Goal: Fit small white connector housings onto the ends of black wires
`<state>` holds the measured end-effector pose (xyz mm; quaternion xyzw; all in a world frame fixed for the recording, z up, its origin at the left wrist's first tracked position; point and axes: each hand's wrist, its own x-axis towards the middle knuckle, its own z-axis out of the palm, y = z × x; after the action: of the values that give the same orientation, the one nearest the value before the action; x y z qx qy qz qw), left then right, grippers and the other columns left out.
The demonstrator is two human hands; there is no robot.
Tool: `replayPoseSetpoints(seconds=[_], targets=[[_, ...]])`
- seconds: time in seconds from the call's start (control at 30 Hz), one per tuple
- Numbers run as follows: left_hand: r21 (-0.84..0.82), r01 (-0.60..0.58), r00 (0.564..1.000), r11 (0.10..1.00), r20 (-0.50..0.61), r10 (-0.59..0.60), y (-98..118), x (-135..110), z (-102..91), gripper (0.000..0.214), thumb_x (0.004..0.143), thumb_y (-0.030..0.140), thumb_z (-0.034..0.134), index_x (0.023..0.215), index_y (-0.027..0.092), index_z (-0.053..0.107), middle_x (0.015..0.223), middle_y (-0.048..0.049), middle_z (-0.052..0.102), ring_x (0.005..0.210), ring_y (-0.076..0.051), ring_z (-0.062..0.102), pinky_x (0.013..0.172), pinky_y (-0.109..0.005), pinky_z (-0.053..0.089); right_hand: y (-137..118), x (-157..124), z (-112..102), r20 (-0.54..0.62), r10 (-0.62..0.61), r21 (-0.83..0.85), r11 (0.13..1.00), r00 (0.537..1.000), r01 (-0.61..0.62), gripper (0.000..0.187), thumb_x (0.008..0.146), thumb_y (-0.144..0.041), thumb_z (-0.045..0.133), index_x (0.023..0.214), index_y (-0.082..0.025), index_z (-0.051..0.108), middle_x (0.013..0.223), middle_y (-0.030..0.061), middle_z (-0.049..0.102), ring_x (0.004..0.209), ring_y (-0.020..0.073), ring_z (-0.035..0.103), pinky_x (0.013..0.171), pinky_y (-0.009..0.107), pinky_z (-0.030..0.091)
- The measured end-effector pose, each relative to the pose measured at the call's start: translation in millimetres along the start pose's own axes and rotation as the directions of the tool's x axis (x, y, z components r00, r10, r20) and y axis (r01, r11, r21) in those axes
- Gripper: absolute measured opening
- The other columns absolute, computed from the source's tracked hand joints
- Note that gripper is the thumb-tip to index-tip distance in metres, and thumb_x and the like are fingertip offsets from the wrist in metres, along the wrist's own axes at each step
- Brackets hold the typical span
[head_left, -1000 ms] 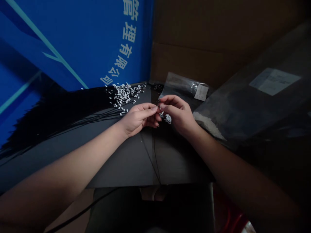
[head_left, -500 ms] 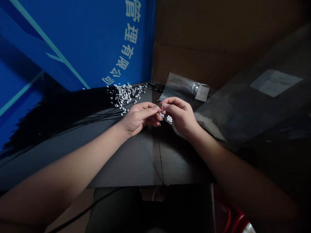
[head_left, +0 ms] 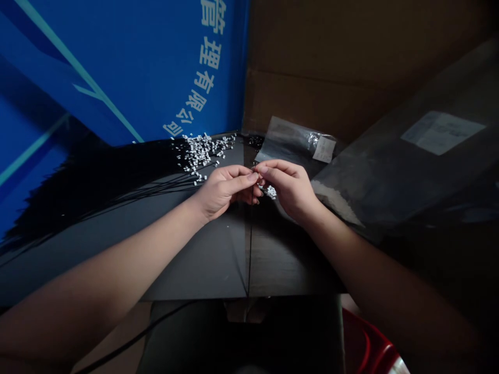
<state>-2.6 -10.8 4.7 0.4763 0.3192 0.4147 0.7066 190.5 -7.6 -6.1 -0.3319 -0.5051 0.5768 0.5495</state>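
Observation:
My left hand (head_left: 226, 192) and my right hand (head_left: 288, 189) meet above a dark work surface (head_left: 202, 259), their fingertips pinched together on a thin black wire (head_left: 249, 244) that hangs down toward the surface. The exact grip at the fingertips is too small to make out. A small clump of white connector pieces (head_left: 271, 192) sits just under my right fingers. A larger scatter of the white pieces (head_left: 199, 152) lies beyond my left hand, among the ends of a long bundle of black wires (head_left: 109, 179).
A clear plastic bag with a paper label (head_left: 296, 140) lies behind my right hand. A large dark plastic bag with a pale label (head_left: 390, 171) fills the right side. Behind stand a blue board with white characters (head_left: 117, 67) and brown cardboard (head_left: 331, 62). A red plastic object (head_left: 370, 343) shows low right.
My hands have drawn slightly closer together, and the white clump under my right fingers looks smaller. The hanging wire has swung to a more upright line.

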Motion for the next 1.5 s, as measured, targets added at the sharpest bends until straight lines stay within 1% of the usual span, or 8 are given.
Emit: replayPoseSetpoints(seconds=[0.17,0.33,0.43,0.63,0.87,1.03,1.27,1.5], targets=[[0.12,-0.041,0.999,0.992,-0.024,0.044,-2.3,0.0,1.3,0.035,0.084,0.043,0.096,0.091,0.014,0.078,0.078,-0.0049,0.08,0.068,-0.014,0.075,0.067,-0.026,0.06,-0.6,0.0,1.6,-0.024,0.003,-0.023,1.0,1.0,-0.004,0.007,0.088,-0.031,0.089,0.088,-0.024,0.09,0.083,0.001,0.08,0.075,0.0136,0.066,0.073,0.031,0.053],[0.182,-0.066,0.996,0.981,-0.051,0.077,-3.8,0.0,2.7,0.038,0.083,0.046,0.095,0.091,0.014,0.077,0.078,-0.0049,0.079,0.068,-0.015,0.074,0.072,-0.03,0.061,-1.6,0.5,2.5,-0.03,0.03,-0.047,0.998,0.999,-0.031,0.008,0.085,-0.03,0.089,0.087,-0.022,0.089,0.078,-0.0001,0.077,0.07,0.0142,0.065,0.07,0.032,0.053],[0.201,-0.067,0.995,0.977,-0.055,0.079,-4.2,0.0,2.6,0.041,0.082,0.049,0.095,0.09,0.014,0.076,0.079,-0.0048,0.079,0.068,-0.015,0.074,0.073,-0.031,0.061,-3.6,0.0,3.7,-0.023,0.019,-0.047,0.999,1.0,-0.02,0.009,0.085,-0.031,0.089,0.086,-0.022,0.088,0.08,0.0002,0.079,0.07,0.0135,0.066,0.069,0.031,0.054],[0.218,-0.079,0.994,0.973,-0.053,0.092,-4.8,0.1,2.9,0.039,0.084,0.047,0.095,0.094,0.014,0.079,0.079,-0.0047,0.08,0.069,-0.015,0.073,0.072,-0.031,0.06,-9.8,-2.0,8.4,-0.026,0.04,-0.088,0.995,0.999,-0.042,0.024,0.078,-0.042,0.096,0.081,-0.021,0.086,0.074,0.0001,0.076,0.065,0.0144,0.066,0.064,0.032,0.055],[0.232,-0.04,0.998,0.972,-0.031,0.048,-7.6,1.1,1.1,0.037,0.083,0.043,0.096,0.096,0.013,0.078,0.084,-0.0071,0.082,0.073,-0.016,0.075,0.071,-0.031,0.06,-7.5,1.2,5.6,-0.094,0.023,-0.071,0.997,0.995,-0.03,0.017,0.081,-0.035,0.094,0.079,-0.021,0.085,0.072,-0.0009,0.074,0.065,0.0118,0.063,0.064,0.029,0.051],[0.226,0.004,1.0,0.974,0.009,-0.006,-8.0,0.6,4.3,0.034,0.084,0.038,0.095,0.096,0.012,0.077,0.083,-0.0072,0.083,0.071,-0.014,0.074,0.072,-0.029,0.06,-7.7,6.3,1.4,-0.182,0.017,-0.081,0.996,0.983,-0.032,0.02,0.077,-0.037,0.096,0.079,-0.021,0.084,0.07,-0.0016,0.069,0.066,0.0117,0.057,0.066,0.03,0.047],[0.257,0.057,0.996,0.965,0.054,-0.073,-7.1,-3.4,9.7,0.031,0.085,0.039,0.094,0.091,0.012,0.078,0.083,-0.0088,0.083,0.07,-0.013,0.073,0.073,-0.029,0.06,-12.7,13.7,-8.5,-0.259,-0.034,-0.117,0.993,0.965,0.004,0.016,0.079,-0.035,0.093,0.081,-0.022,0.083,0.075,-0.0003,0.068,0.069,0.0131,0.056,0.069,0.032,0.048],[0.311,0.079,0.968,0.947,0.204,-0.148,-1.5,-7.9,11.2,0.03,0.087,0.039,0.093,0.091,0.013,0.079,0.082,-0.009,0.084,0.07,-0.015,0.074,0.072,-0.03,0.06,-17.9,25.7,-21.3,-0.341,-0.109,-0.056,0.994,0.934,0.096,0.016,0.073,-0.033,0.093,0.077,-0.023,0.082,0.071,-0.0013,0.065,0.063,0.0117,0.051,0.061,0.03,0.041]])
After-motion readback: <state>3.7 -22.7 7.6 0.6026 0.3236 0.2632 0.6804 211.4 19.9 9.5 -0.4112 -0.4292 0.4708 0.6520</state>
